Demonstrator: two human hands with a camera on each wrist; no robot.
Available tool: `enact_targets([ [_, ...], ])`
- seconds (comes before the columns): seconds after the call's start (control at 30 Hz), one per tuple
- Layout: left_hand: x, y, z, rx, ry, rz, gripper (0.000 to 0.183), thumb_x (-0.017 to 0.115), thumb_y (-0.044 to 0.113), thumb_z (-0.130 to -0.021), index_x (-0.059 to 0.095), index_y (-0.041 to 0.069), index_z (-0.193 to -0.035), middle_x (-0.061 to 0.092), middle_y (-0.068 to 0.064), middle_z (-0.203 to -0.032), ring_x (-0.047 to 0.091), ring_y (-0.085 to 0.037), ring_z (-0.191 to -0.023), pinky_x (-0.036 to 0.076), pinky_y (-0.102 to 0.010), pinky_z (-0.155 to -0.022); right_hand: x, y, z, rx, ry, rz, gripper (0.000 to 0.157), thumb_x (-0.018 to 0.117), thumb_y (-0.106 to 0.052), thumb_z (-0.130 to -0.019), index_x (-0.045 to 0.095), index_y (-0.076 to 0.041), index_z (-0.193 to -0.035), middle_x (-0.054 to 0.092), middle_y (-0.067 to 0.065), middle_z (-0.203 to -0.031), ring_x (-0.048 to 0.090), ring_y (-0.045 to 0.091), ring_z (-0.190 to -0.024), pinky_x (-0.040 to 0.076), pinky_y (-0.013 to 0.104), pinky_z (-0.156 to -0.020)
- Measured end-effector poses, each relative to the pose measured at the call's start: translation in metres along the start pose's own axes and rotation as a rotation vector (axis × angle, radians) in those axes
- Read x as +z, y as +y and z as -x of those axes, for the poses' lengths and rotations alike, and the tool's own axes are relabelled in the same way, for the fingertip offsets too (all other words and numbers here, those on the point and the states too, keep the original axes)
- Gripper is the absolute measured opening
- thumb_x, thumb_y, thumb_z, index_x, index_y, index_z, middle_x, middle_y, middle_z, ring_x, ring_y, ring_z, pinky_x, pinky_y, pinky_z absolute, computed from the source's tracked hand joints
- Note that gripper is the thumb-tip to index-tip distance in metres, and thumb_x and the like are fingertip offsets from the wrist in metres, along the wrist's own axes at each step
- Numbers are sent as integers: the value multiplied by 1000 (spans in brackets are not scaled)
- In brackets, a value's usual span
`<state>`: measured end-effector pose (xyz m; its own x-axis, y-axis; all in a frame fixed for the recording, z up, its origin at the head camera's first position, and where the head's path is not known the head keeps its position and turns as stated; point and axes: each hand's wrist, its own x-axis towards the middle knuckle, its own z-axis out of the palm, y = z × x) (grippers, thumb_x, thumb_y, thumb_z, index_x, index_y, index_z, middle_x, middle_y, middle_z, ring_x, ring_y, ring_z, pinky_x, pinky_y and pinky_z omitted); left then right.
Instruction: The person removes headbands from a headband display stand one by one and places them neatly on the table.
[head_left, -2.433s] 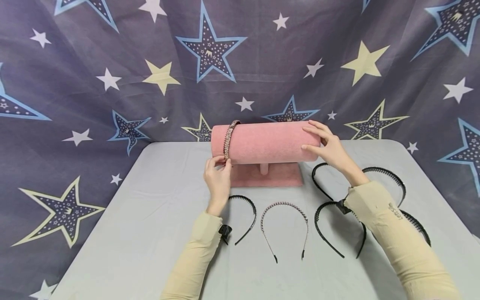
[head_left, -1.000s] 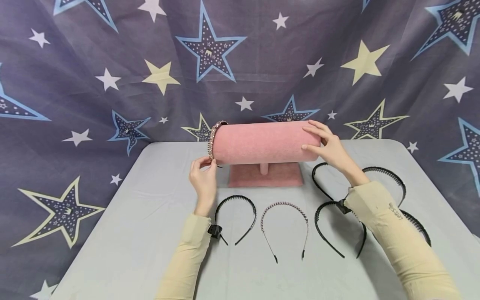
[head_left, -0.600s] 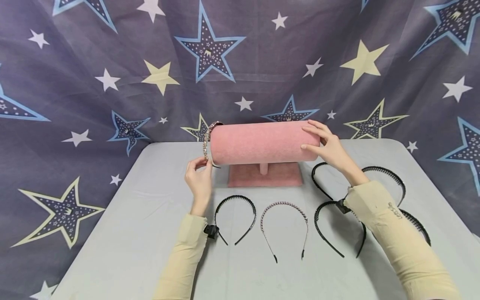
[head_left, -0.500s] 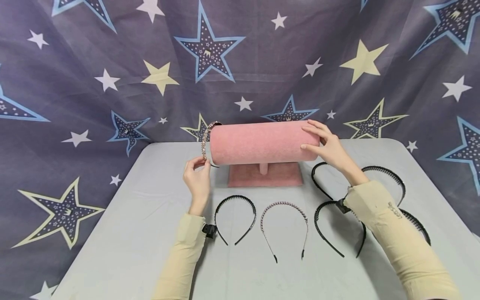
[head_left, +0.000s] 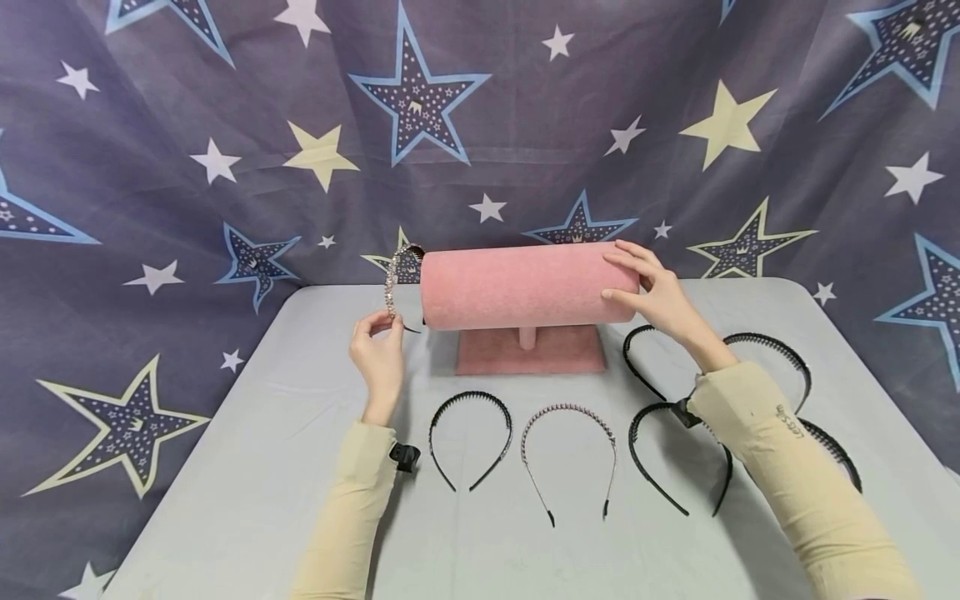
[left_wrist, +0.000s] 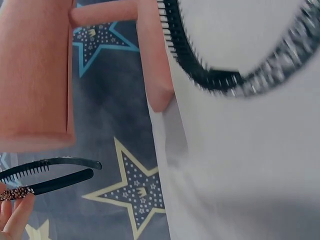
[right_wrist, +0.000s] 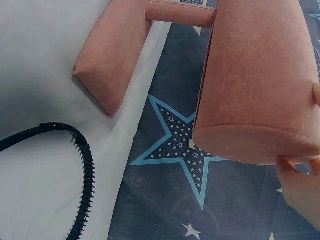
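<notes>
My left hand [head_left: 380, 358] pinches a sparkly, jewelled headband [head_left: 391, 287] by one arm, between thumb and fingers. The headband stands just left of the pink roll-shaped display stand [head_left: 525, 283]. In the left wrist view, a gap shows between the roll's end and the held headband [left_wrist: 65, 181], whose black toothed inner side is visible. Around the right end of the roll, my right hand [head_left: 660, 300] holds with its thumb in front and fingers over the top. The right wrist view shows that thumb [right_wrist: 290, 172] against the flat end of the roll.
On the white table [head_left: 225, 500] in front of the stand lie a black headband [head_left: 471, 394] and a pink beaded one [head_left: 567, 407]. Several more black headbands, including a toothed one [head_left: 772, 342], lie at the right, partly under my right arm. A star-patterned cloth [head_left: 525, 108] hangs behind.
The jewelled headband has slid left along the roll and come off its left end, moving with my left hand. My right hand has stayed in place on the roll.
</notes>
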<state>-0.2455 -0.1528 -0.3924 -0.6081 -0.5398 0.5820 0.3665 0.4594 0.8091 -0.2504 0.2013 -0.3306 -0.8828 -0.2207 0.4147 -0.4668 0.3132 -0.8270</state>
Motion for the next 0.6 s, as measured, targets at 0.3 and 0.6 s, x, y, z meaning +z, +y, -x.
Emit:
enact_targets([
  [0.3, -19, -8, -7, -31, 3, -42, 12, 63, -1, -74, 64, -7, -85, 61, -19, -79, 56, -28, -73, 42, -37, -74, 2, -10, 2, 8, 12, 22, 49, 63, 7, -75, 48, 8, -121, 29, 16, -138, 28, 30, -127, 26, 33, -105],
  [0.6, -39, -17, -14, -74, -28, -98, 14, 64, 0, -74, 65, -5, -87, 62, -17, -81, 56, -11, -67, 42, -26, -74, 2, -8, 2, 12, 9, 27, 49, 64, 6, -75, 48, 8, -121, 29, 16, -138, 29, 29, -126, 28, 30, -104],
])
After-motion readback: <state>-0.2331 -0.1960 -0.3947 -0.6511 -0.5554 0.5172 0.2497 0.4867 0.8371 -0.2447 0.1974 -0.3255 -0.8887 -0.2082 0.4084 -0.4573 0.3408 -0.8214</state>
